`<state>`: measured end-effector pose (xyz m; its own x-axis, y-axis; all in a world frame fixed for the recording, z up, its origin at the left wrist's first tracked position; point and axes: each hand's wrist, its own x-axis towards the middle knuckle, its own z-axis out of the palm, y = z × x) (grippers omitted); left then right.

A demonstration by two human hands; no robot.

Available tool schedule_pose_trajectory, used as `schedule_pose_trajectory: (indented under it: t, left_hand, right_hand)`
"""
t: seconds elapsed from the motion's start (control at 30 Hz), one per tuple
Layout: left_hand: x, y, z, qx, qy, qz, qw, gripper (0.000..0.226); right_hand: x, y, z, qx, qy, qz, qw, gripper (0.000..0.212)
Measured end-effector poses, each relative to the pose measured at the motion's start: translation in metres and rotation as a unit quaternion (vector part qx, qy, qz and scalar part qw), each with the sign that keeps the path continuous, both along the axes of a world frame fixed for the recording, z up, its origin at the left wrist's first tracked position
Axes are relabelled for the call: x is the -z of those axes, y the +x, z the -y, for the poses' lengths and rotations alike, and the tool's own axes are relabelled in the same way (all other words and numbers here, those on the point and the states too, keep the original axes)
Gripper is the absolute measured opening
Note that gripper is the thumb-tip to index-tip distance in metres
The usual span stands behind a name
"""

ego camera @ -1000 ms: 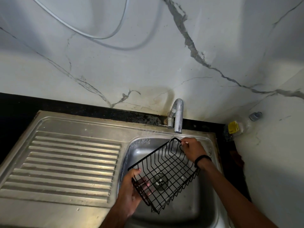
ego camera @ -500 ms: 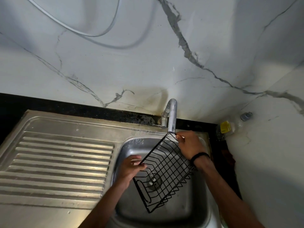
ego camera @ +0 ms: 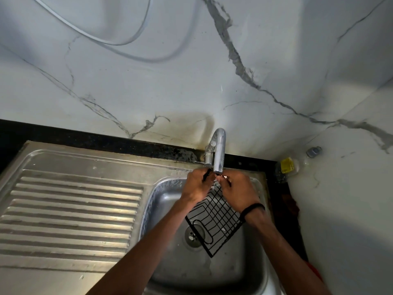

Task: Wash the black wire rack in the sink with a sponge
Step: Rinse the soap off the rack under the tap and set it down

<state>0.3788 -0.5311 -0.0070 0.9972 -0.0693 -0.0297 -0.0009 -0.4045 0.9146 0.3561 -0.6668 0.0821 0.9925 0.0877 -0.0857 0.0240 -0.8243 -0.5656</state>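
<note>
Both forearms reach in over the near edge of the sink. Above the basin and its drain hangs the black wire rack, tipped up steeply so its lower corner dangles over the bowl while its top end sits right under the spout. A second ago it lay much flatter, with the left hand down at its low corner and the right at the far rim; now the left hand has climbed to the top, and both hands pinch the upper wire there, fingers curled around it, almost touching each other. The right hand, with a dark band at the wrist, grips just right of the outlet.

Past them stands the tap at the back edge of the sink. I cannot tell whether water is running. The ribbed drainboard stretches off left, and a clear bottle stands in the far right corner against the marble wall.

My guess: the top end is being brought under the spout for wetting. No sponge is visible yet, so scrubbing has not begun.
</note>
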Motion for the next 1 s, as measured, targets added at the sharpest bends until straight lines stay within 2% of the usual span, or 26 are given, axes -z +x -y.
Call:
schedule_pose_trajectory:
  t: [0.1,0.23,0.4,0.53,0.7,0.73,0.83,0.93,1.0]
  left_hand:
    - [0.002,0.000,0.010,-0.008,-0.025,0.031,0.999,0.023]
    - [0.009,-0.003,0.019,0.038,-0.050,0.027,0.998,0.023]
    - [0.039,-0.010,0.017,0.084,-0.015,0.017,0.996,0.056]
    - [0.039,-0.014,0.003,0.127,0.040,-0.033,0.991,0.038]
    - [0.050,-0.011,-0.024,0.156,0.116,-0.099,0.976,0.037]
    - [0.050,-0.011,-0.032,0.154,0.116,-0.116,0.974,0.036]
    - [0.056,-0.013,-0.059,0.092,0.054,-0.185,0.977,0.028]
    - [0.054,-0.024,-0.071,0.025,-0.118,-0.313,0.942,0.023]
    - [0.050,-0.028,-0.073,-0.025,-0.157,-0.323,0.933,0.019]
  right_hand:
    - [-0.006,-0.009,0.005,0.027,0.032,0.035,0.998,0.023]
    - [-0.007,-0.022,0.017,0.089,0.115,0.034,0.989,0.023]
    - [-0.004,-0.041,0.029,0.158,0.231,0.040,0.959,0.024]
    - [0.004,-0.051,0.040,0.201,0.271,0.044,0.940,0.023]
    - [0.019,-0.055,0.059,0.270,0.298,0.038,0.915,0.010]
    - [0.020,-0.057,0.061,0.281,0.311,0.034,0.907,0.017]
    - [0.020,-0.058,0.070,0.305,0.359,0.019,0.882,0.044]
    - [0.023,-0.052,0.075,0.316,0.390,-0.007,0.865,0.043]
    - [0.028,-0.049,0.071,0.322,0.408,-0.032,0.854,0.039]
